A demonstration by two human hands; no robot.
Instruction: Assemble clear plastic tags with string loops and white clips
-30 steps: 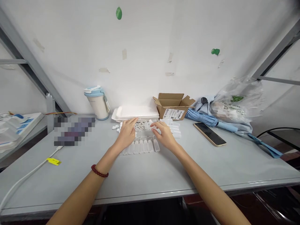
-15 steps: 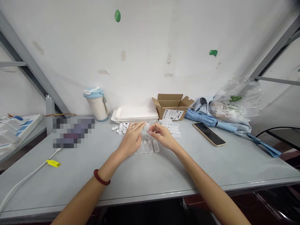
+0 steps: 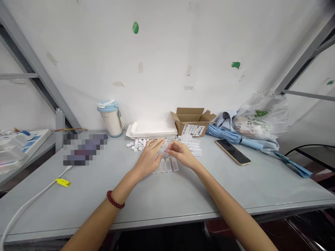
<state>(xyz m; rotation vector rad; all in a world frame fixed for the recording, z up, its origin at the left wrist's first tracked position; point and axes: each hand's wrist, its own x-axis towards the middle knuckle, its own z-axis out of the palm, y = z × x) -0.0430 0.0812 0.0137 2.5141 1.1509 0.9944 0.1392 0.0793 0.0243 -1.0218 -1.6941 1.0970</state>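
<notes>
My left hand (image 3: 148, 158) is over the middle of the table, its fingers stretched out and the thumb apart. It partly hides a row of small translucent bottles (image 3: 169, 165) with thin white loops at their tops. Close to its fingertips, my right hand (image 3: 181, 153) is closed in a pinch; what sits between its fingertips is too small to make out. A whitish translucent piece (image 3: 165, 143) shows between the two hands, its shape unclear. Small white caps (image 3: 139, 143) lie loose beyond my left hand. More clear plastic pieces (image 3: 195, 148) lie beyond my right hand.
Against the wall stand a cream tumbler (image 3: 111, 122), a stack of white trays (image 3: 153, 129) and an open cardboard box (image 3: 192, 123). To the right lie a phone (image 3: 232, 152), a folded blue umbrella (image 3: 230, 135) and a plastic bag (image 3: 261, 118). A white cable (image 3: 34, 195) runs along the left.
My left hand has moved right toward my right hand, uncovering the white caps and covering part of the bottle row. My right hand's fingers have closed into a pinch.
</notes>
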